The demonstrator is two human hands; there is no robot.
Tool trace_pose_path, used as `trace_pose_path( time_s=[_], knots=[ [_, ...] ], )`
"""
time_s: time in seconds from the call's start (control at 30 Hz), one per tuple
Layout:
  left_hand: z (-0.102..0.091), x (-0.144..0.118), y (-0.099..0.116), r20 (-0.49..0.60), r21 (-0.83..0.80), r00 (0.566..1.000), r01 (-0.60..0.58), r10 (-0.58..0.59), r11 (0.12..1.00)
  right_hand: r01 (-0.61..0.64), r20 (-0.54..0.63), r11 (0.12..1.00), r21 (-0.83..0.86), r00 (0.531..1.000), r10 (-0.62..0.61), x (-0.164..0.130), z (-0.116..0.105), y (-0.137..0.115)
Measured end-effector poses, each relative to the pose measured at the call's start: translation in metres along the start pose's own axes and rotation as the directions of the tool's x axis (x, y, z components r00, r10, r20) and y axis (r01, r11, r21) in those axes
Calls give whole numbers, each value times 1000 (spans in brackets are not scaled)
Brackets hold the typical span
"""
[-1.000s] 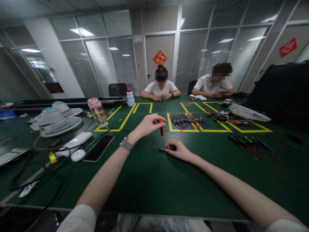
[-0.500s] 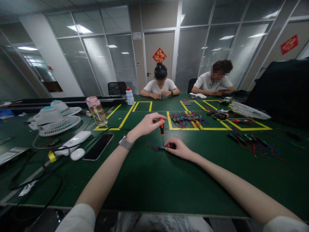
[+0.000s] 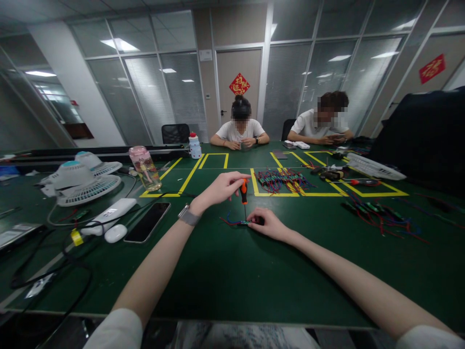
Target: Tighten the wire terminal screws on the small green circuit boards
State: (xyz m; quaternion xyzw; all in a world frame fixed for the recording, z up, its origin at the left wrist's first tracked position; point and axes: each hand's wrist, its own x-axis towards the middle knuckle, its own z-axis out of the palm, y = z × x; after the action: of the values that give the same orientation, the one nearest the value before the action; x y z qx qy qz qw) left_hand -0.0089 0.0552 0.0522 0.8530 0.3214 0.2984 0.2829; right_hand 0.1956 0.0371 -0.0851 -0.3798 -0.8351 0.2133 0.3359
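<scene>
Left hand: I am pinching my left hand [image 3: 218, 190] around the orange handle of a small screwdriver [image 3: 244, 192], holding it upright with the tip pointing down.
Right hand: I am pressing my right hand [image 3: 268, 224] flat onto a small wired circuit board [image 3: 244, 222], fingers closed over its right end.
Board position: it is lying on the green table [image 3: 232, 281], just below the screwdriver tip, red and blue leads trailing left.
Handling: I am judging the board light, stiff and easily nudged, its leads limp; gripping the edges looks safest.
Screwdriver: slim and light; a fingertip hold on the handle seems enough.
Nearby: a pile of similar wired boards [image 3: 281, 180] is sitting farther off inside yellow tape.
</scene>
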Motion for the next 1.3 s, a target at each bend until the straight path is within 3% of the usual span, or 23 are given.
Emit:
trace_pose_path(
  time_s=[0.2,0.33,0.6,0.87,1.0,1.17,1.3],
  knots=[
    [1,1,1,-112,176,985,-113,133,978,1,2,1000,1,1000,-1,0,1,3],
    [1,2,4,-100,225,977,-161,187,961,0,-3,1000,4,1000,0,0,1,4],
    [5,1,-3,-192,382,964,-98,182,919,-9,-2,1000,8,1000,9,0,1,2],
    [-2,1,3,-74,143,980,-173,185,974,-7,-5,1000,12,1000,7,0,1,2],
    [-2,0,6,-129,159,980,-128,149,979,-3,0,1000,9,1000,3,0,1,3],
    [-3,0,8,-91,159,979,-169,185,973,-3,-1,1000,10,1000,3,0,1,2],
    [-2,1,3,-164,212,970,-143,179,967,2,-4,1000,-1,1000,-2,0,1,2]
  ],
)
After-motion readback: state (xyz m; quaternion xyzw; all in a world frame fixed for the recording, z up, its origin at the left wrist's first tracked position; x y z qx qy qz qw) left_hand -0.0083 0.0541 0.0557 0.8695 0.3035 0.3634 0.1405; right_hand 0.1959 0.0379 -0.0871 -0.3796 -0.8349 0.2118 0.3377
